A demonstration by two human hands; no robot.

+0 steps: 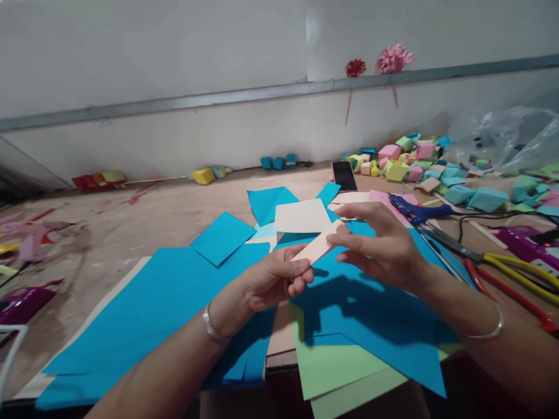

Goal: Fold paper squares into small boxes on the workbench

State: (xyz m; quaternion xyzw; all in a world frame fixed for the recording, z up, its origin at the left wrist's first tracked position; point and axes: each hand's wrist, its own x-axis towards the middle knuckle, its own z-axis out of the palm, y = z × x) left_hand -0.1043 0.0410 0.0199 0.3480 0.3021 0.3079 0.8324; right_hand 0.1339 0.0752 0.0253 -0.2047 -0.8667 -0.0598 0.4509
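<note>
A folded cream paper strip (318, 245) slants up to the right between my hands. My left hand (275, 276) pinches its lower end, thumb on top and fingers curled beneath. At the upper end, my right hand (379, 247) has a fingertip on the strip, with another finger arched above it. Just behind lies a cream paper sheet (301, 216) on blue pieces. Below my hands spread large blue paper sheets (174, 291), with light green sheets (340, 372) under them at the table's front edge. A blue paper square (223, 238) rests left of the cream sheet.
Yellow-handled scissors (493, 259), red-handled pliers (510, 294) and a blue glue gun (419, 209) lie at the right. Behind are a phone (344, 176), a heap of small paper boxes (414, 163) and a plastic bag (502, 137). A pink glue gun (32, 235) sits far left.
</note>
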